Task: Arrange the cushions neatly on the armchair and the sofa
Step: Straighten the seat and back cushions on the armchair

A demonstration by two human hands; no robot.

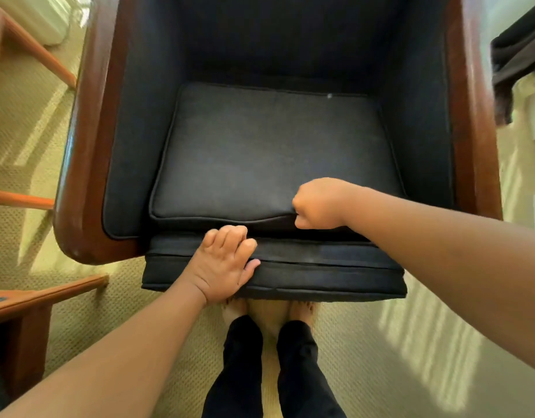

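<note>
A dark armchair [88,164] with glossy wooden arms fills the view from above. Its flat dark seat cushion [260,158] lies on the seat, slightly lifted at the front right corner. My right hand [319,203] grips that front edge of the seat cushion with curled fingers. A thicker dark cushion [335,273] sticks out from under it, past the chair's front. My left hand [224,263] lies on this lower cushion's front left part, fingers bent over its top edge and thumb along a seam.
Pale woven carpet [380,357] surrounds the chair. Wooden furniture rails [34,46] and a wooden table corner [25,300] stand on the left. A dark cloth [519,55] hangs at the upper right. My bare feet [269,312] stand just in front of the chair.
</note>
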